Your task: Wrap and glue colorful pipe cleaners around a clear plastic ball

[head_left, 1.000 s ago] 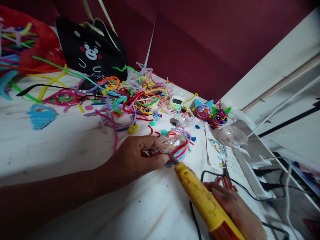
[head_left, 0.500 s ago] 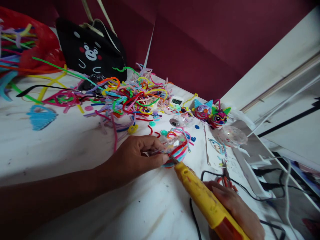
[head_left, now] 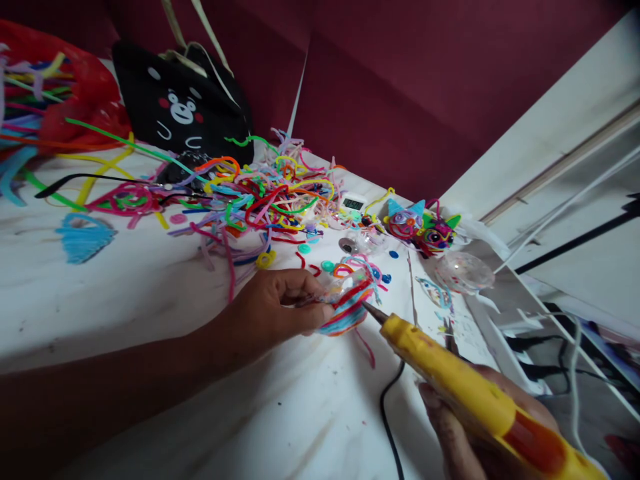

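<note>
Between the thumb and fingers of my left hand (head_left: 287,303) is a clear plastic half-ball (head_left: 346,308), its lower side covered with red, orange and blue pipe cleaner stripes. My right hand (head_left: 480,413) is wrapped round a yellow hot glue gun (head_left: 445,367) with a red-orange patch. The gun's metal nozzle points at the striped side, close to its right edge; whether it touches I cannot tell. A pink pipe cleaner (head_left: 367,350) hangs below the half-ball. Just beyond lie blue and teal buttons (head_left: 327,265) and short red pipe cleaner bits.
A tangled heap of pipe cleaners (head_left: 280,193) lies at the back, before a black bag (head_left: 180,107). Two decorated balls (head_left: 406,219) and a clear half-shell (head_left: 465,272) sit at the right. A black cord (head_left: 385,407) crosses the table; pliers (head_left: 450,337) are partly hidden behind the glue gun.
My right hand has drawn the glue gun back to the right, and its nozzle has left the spot by my left thumb. More stripes and the pink pipe cleaner now show.
</note>
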{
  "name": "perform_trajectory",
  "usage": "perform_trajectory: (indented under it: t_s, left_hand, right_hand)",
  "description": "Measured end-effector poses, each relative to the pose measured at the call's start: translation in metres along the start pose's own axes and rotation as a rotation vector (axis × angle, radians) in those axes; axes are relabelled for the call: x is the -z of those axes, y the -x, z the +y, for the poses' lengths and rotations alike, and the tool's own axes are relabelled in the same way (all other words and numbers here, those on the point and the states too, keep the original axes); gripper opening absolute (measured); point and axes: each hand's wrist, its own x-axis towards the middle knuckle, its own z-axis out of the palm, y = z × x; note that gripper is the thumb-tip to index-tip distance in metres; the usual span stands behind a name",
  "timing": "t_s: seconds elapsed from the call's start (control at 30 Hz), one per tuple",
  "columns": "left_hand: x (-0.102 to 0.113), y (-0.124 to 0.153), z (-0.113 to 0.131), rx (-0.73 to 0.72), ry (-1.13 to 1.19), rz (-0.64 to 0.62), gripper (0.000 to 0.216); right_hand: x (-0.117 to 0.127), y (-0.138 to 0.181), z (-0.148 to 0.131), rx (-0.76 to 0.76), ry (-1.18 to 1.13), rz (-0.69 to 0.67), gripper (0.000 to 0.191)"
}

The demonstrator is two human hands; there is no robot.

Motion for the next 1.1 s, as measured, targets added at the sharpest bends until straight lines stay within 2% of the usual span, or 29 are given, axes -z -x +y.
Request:
perform_trajectory:
  t_s: [0.07, 0.13, 0.23, 0.33, 0.4, 0.5, 0.6, 0.7, 0.87, 0.97, 1.1]
  left_hand:
    - [-0.001, -0.001, 0.001, 0.04, 0.053, 0.007, 0.018]
    - [-0.002, -0.002, 0.003, 0.076, 0.094, 0.025, 0.017]
    - [-0.003, -0.003, 0.004, 0.101, 0.138, 0.025, 0.017]
    - [-0.004, -0.002, 0.005, 0.097, 0.151, 0.045, 0.018]
    - [-0.005, 0.0, 0.007, 0.105, 0.148, 0.075, 0.018]
    - [-0.005, 0.002, 0.009, 0.123, 0.149, 0.09, 0.019]
    - [-0.005, 0.002, 0.011, 0.129, 0.143, 0.105, 0.02]
    - [-0.003, -0.001, 0.01, 0.123, 0.119, 0.119, 0.021]
    - [0.0, -0.007, 0.006, 0.123, 0.109, 0.136, 0.021]
    - [0.002, -0.011, 0.006, 0.136, 0.131, 0.162, 0.024]
    - [0.004, -0.013, 0.005, 0.182, 0.182, 0.15, 0.028]
  right_hand:
    - [-0.004, 0.005, 0.005, 0.039, -0.021, 0.133, 0.027]
    - [-0.008, 0.008, 0.007, -0.007, -0.024, 0.199, 0.03]
    - [-0.011, 0.008, 0.005, -0.132, -0.004, 0.195, 0.034]
    - [-0.006, 0.004, 0.007, -0.159, -0.019, 0.19, 0.036]
    - [0.002, -0.001, 0.012, -0.194, -0.063, 0.147, 0.039]
    - [0.015, -0.011, 0.015, -0.261, -0.178, 0.015, 0.047]
    - [0.02, -0.022, 0.008, -0.289, -0.26, -0.038, 0.042]
    - [0.02, -0.031, -0.001, -0.303, -0.237, -0.062, 0.035]
    - [0.024, -0.044, -0.001, -0.349, -0.252, -0.238, 0.036]
    - [0.029, -0.046, 0.0, -0.405, -0.283, -0.285, 0.032]
    - [0.036, -0.041, -0.004, -0.487, -0.319, -0.32, 0.04]
